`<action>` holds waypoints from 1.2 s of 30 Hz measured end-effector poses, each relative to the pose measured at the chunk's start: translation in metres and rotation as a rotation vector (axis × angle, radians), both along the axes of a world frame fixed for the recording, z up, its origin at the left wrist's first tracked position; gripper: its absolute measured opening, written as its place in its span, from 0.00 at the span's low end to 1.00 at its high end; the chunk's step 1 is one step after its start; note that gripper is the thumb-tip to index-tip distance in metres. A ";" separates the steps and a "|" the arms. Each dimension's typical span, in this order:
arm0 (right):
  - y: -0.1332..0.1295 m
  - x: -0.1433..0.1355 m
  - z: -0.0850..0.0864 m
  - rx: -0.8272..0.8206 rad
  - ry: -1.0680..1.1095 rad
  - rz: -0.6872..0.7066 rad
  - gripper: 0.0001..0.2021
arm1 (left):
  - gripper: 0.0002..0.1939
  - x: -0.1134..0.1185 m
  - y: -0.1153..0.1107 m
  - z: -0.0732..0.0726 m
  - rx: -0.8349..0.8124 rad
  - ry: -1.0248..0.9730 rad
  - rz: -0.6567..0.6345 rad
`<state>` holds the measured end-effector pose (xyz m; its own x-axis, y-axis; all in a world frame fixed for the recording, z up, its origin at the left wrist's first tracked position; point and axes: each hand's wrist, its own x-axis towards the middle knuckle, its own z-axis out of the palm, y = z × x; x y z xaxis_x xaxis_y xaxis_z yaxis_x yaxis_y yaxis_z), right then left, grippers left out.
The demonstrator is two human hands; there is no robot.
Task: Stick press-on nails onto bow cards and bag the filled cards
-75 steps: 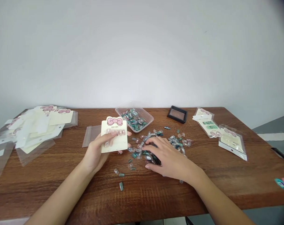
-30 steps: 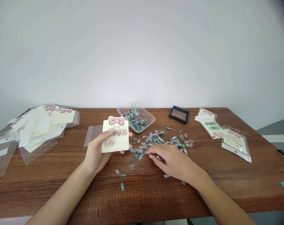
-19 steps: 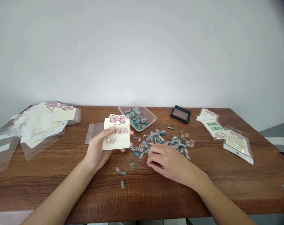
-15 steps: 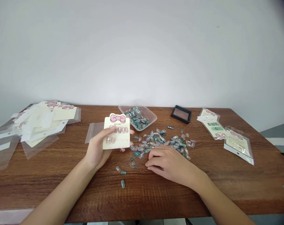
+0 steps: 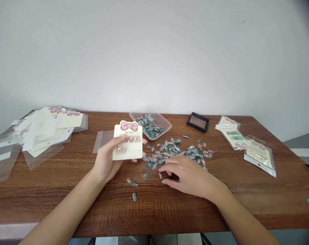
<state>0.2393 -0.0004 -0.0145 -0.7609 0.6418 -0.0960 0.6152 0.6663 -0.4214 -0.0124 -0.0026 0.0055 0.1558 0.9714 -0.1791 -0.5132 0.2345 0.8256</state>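
In my left hand (image 5: pixel 107 158) is a cream display card (image 5: pixel 134 151) with a pink bow on top, pinched near its left edge, thumb in front and fingers behind. Pinkish press-on nails sit on it in two rows, the lower row shorter. My right hand (image 5: pixel 182 173) rests low over the table, thumb and index finger apart. A single clear press-on nail (image 5: pixel 160 175) shows at its fingertips, by the index tip. Just beyond lies a loose pile of green, clear and pinkish press-on nails (image 5: pixel 171 149), partly hidden by this hand.
A clear plastic tub (image 5: pixel 167 126) of more nails stands behind the pile, beside a small black frame box (image 5: pixel 198 121). Cards and clear bags (image 5: pixel 46 131) are heaped at left. Packed cards (image 5: pixel 234 137) lie at right. A few stray nails (image 5: pixel 134 196) are near the front.
The fingers of my right hand have parted, and a clear nail now shows by their tips. My left hand still holds the card in nearly the same place. The view has shifted slightly.
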 end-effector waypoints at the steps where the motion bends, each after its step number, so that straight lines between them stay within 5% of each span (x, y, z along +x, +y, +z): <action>1: 0.000 0.000 -0.001 0.002 0.004 -0.005 0.09 | 0.21 0.000 0.000 0.000 -0.006 -0.001 0.001; 14: 0.001 -0.002 -0.003 0.045 0.089 0.013 0.02 | 0.20 0.013 -0.007 -0.009 -0.012 -0.006 -0.049; 25: -0.006 -0.005 0.004 0.200 0.702 -0.082 0.06 | 0.34 0.036 -0.019 -0.020 -0.093 0.061 -0.130; 36: -0.012 -0.026 -0.005 0.224 0.726 -0.072 0.03 | 0.40 0.045 -0.030 -0.032 -0.162 0.089 -0.240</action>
<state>0.2132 -0.0127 -0.0193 -0.5386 0.6373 0.5511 0.2804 0.7524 -0.5961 0.0329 -0.0328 -0.0269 0.3544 0.8663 -0.3521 -0.3546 0.4729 0.8066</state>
